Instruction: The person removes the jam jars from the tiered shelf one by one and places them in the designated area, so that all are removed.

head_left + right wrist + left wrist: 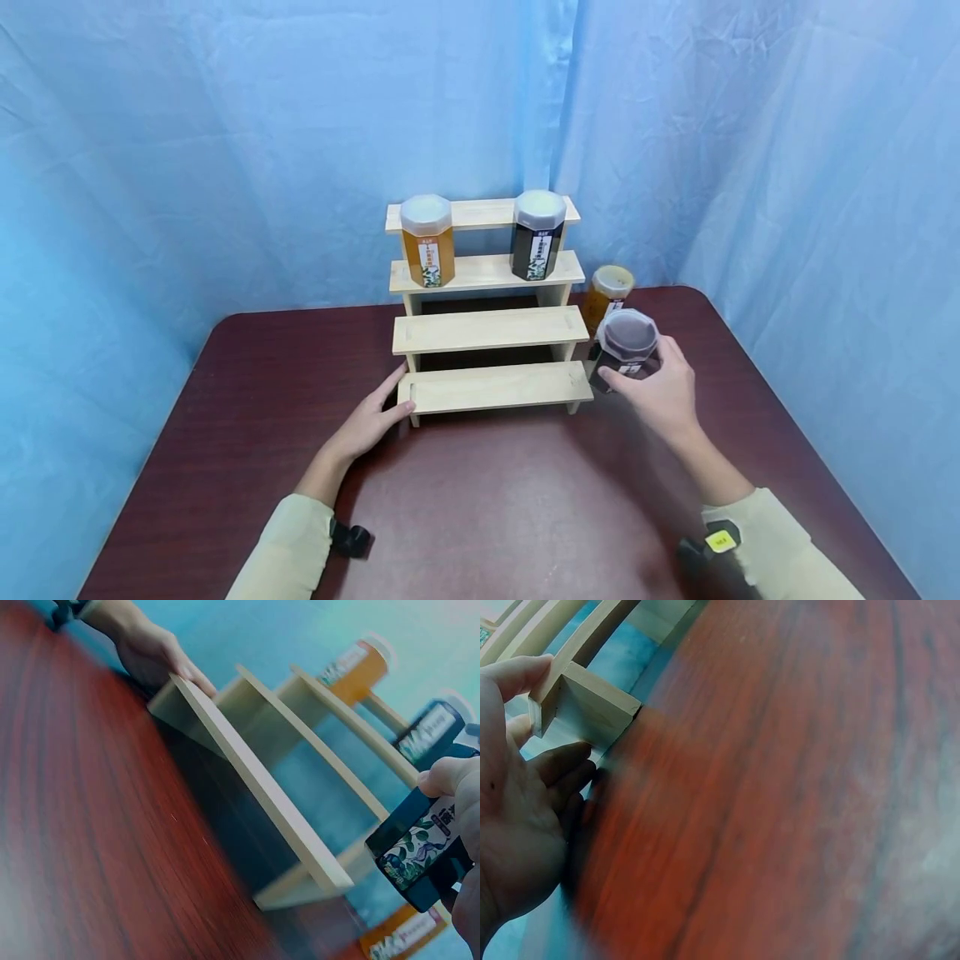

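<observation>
The right hand (667, 392) holds a dark jar (628, 333), thumb on one side and fingers round the other, just beyond the right end of a wooden stand (491, 330). The jar is tilted, with its cloudy lid (630, 327) facing up and its leafy label (414, 859) showing in the right wrist view; whether it touches the stand cannot be told. The left hand (370, 427) pinches the left end of the lowest step (495, 388), the thumb and forefinger on the board and the other fingers loosely bent beside the side panel (592, 705). Of the stand's four steps, the third from the bottom (483, 272) carries two upright jars set well apart: an amber honey jar (428, 246) towards the left and a second dark jar (537, 242) towards the right, both with whitish lids. Another amber jar (597, 304) stands on the dark red worktop (540, 500) near the stand's right side, partly hidden by the jar in the right hand. Blue curtains (285, 150) hang behind and on both sides. Each pale sleeve (281, 550) has a small black camera (350, 540) at the wrist.
</observation>
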